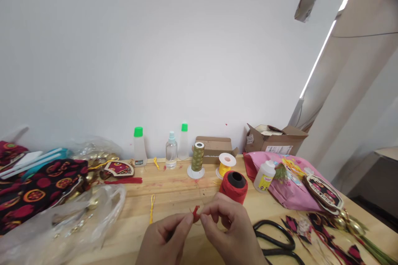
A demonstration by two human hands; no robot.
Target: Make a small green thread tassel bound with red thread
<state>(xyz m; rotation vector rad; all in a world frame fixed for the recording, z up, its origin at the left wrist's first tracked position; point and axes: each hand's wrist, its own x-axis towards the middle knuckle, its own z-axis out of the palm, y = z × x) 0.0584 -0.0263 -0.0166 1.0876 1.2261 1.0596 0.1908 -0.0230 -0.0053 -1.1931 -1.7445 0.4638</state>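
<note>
Between my two hands is a small tuft of red thread (195, 211) that stands up from the fingertips. My left hand (169, 236) pinches it between thumb and forefinger. Close by on the right, my right hand (228, 227) is closed in a pinch at the thread's side; what exactly lies in that pinch is too small to make out. Behind my right hand stands a large spool of red yarn (238, 194). Black-handled scissors (275, 236) lie just right of it, their blades hidden. A loop of yellow cord (152, 209) rests left of my hands.
Along the wall stand a green-capped bottle (139, 147), a clear bottle (171, 151), an olive thread spool (198, 158) and a yellow cord spool (224, 169). A glue bottle (265, 177) leans by a pink bag (286, 192). Dark patterned fabric (40, 186) and a plastic bag (102, 207) cover the left.
</note>
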